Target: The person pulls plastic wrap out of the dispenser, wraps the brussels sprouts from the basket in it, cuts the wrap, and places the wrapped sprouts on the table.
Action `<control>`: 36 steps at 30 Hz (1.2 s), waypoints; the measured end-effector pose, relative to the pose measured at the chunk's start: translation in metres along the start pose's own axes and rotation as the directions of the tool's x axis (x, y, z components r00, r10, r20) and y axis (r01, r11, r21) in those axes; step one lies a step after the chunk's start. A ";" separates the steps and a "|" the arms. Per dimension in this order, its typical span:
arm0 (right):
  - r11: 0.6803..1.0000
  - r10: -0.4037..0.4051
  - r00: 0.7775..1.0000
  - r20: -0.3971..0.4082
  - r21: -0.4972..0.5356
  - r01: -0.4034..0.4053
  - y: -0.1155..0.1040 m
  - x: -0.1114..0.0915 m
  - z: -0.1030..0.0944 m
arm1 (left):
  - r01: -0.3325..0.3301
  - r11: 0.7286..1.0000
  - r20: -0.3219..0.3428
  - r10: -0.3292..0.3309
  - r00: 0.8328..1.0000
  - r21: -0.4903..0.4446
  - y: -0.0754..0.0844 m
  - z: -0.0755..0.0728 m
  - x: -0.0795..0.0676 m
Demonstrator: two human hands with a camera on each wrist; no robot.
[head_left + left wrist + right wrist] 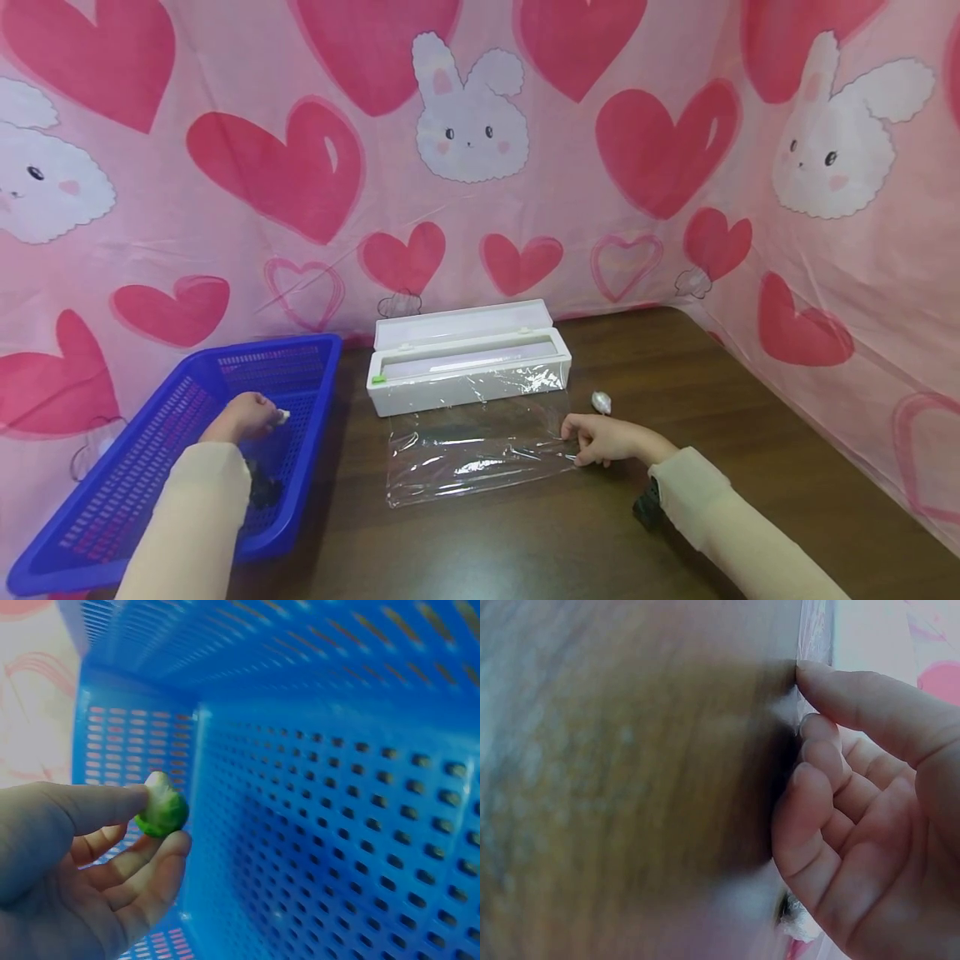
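Inside the blue basket (309,467), my left hand (243,417) pinches a Brussels sprout (163,810) between thumb and fingertips. The sprout is green with a pale stem end, held above the basket's floor. A sheet of cling film (480,454) lies on the table, drawn out from the front of a white dispenser box (468,387). My right hand (603,439) rests at the film's right edge. Its thumb and loosely bent fingers touch the edge, with a gap between thumb and forefinger in the right wrist view. Beyond that hand lies a small film-wrapped bundle (602,402).
The dispenser's lid (463,323) stands raised, and a green slider (378,379) sits at its left front corner. The brown table (480,546) runs up to a pink cloth wall (480,208) with hearts and rabbits.
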State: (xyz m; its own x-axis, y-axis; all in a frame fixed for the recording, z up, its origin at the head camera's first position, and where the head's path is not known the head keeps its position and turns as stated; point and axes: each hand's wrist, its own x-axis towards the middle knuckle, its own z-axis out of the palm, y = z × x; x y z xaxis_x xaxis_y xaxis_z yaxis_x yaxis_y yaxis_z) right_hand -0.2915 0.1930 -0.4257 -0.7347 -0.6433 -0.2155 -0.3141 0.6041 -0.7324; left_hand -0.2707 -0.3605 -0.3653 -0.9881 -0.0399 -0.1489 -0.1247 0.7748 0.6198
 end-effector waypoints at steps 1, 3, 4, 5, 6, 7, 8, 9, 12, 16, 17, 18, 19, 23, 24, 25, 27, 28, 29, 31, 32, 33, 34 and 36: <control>1.000 0.001 1.000 -0.001 0.000 -0.001 0.000 0.000 0.000 | -0.010 1.000 -0.011 0.010 1.000 -0.007 0.001 -0.001 0.000; 1.000 0.000 1.000 -0.002 -0.002 0.000 0.000 0.000 0.000 | -0.019 1.000 -0.025 0.018 1.000 -0.024 0.002 -0.004 0.001; 1.000 -0.002 1.000 -0.002 -0.001 0.002 0.000 0.000 0.000 | -0.020 0.999 -0.031 0.019 0.999 -0.035 0.003 -0.005 0.001; 1.000 -0.002 1.000 -0.002 0.001 0.002 -0.001 -0.001 0.000 | -0.018 0.999 -0.035 0.017 0.999 -0.049 0.004 -0.006 0.001; 1.000 0.001 1.000 -0.002 0.001 -0.001 -0.001 -0.001 0.000 | -0.017 0.998 -0.039 0.014 0.999 -0.061 0.005 -0.006 0.000; 1.000 0.000 1.000 -0.002 0.003 0.000 -0.001 0.000 0.000 | -0.019 0.997 -0.042 0.015 0.999 -0.075 0.007 -0.007 0.000; 1.000 0.001 1.000 -0.001 0.003 -0.001 -0.001 0.000 0.000 | -0.021 0.996 -0.048 0.017 0.999 -0.085 0.009 -0.008 -0.001; 1.000 -0.001 1.000 -0.001 0.005 0.001 -0.001 0.000 0.001 | -0.027 0.995 -0.056 0.022 0.998 -0.092 0.011 -0.009 -0.001; 1.000 -0.005 1.000 -0.002 0.007 0.005 0.000 0.000 0.001 | -0.048 0.993 -0.083 0.039 0.996 -0.109 0.017 -0.011 -0.002; 1.000 -0.009 1.000 -0.006 0.012 0.009 0.001 0.000 0.001 | -0.070 0.991 -0.124 0.055 0.991 -0.112 0.024 -0.015 -0.002; 1.000 -0.010 1.000 -0.008 0.013 0.010 0.001 0.001 0.001 | -0.075 0.991 -0.135 0.059 0.989 -0.112 0.026 -0.015 -0.001; 1.000 -0.010 1.000 -0.007 0.014 0.010 0.001 0.001 0.001 | -0.083 0.990 -0.145 0.066 0.987 -0.113 0.028 -0.016 -0.001; 1.000 -0.009 1.000 -0.008 0.014 0.009 0.001 0.001 0.001 | -0.095 0.989 -0.156 0.076 0.985 -0.117 0.031 -0.016 -0.001; 1.000 -0.012 1.000 -0.005 0.012 0.012 0.001 0.001 0.001 | -0.167 0.975 -0.197 0.137 0.971 -0.144 0.047 -0.018 0.000; 1.000 -0.013 1.000 -0.006 0.011 0.013 0.000 0.001 0.001 | -0.187 0.971 -0.204 0.154 0.967 -0.151 0.052 -0.018 -0.001; 1.000 -0.014 1.000 -0.006 0.011 0.014 0.000 0.001 0.001 | -0.207 0.965 -0.212 0.171 0.962 -0.160 0.058 -0.018 -0.001; 1.000 -0.015 1.000 -0.007 0.008 0.015 0.000 0.000 0.000 | -0.237 0.956 -0.220 0.196 0.956 -0.176 0.069 -0.018 -0.002; 1.000 -0.014 1.000 -0.008 0.008 0.014 0.000 0.000 0.000 | -0.251 0.951 -0.221 0.208 0.953 -0.184 0.075 -0.018 -0.003; 1.000 -0.014 1.000 -0.008 0.007 0.014 0.000 0.000 0.000 | -0.264 0.945 -0.224 0.220 0.950 -0.193 0.081 -0.017 -0.004; 1.000 -0.012 1.000 -0.009 0.009 0.012 0.000 0.000 0.000 | -0.290 0.935 -0.227 0.243 0.943 -0.204 0.092 -0.015 -0.006; 1.000 -0.012 1.000 -0.008 0.009 0.012 0.000 0.000 0.000 | -0.296 0.933 -0.223 0.249 0.942 -0.206 0.097 -0.014 -0.008; 1.000 -0.010 1.000 -0.008 0.007 0.010 0.000 0.000 0.001 | -0.301 0.930 -0.220 0.255 0.942 -0.211 0.102 -0.013 -0.008; 1.000 -0.009 1.000 -0.008 0.007 0.009 0.000 0.000 0.001 | -0.305 0.928 -0.218 0.258 0.941 -0.216 0.107 -0.012 -0.009; 1.000 -0.011 1.000 -0.007 0.006 0.011 0.000 0.000 0.001 | -0.300 0.928 -0.207 0.256 0.944 -0.219 0.115 -0.009 -0.011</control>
State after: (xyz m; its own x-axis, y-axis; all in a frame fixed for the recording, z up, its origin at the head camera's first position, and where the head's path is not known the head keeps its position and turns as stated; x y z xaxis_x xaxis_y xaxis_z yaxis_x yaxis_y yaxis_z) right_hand -0.2912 0.1922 -0.4263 -0.7353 -0.6465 -0.2035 -0.3184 0.5946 -0.7383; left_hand -0.2751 -0.2768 -0.2850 -0.9837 0.0298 0.1775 0.1604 0.5928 0.7892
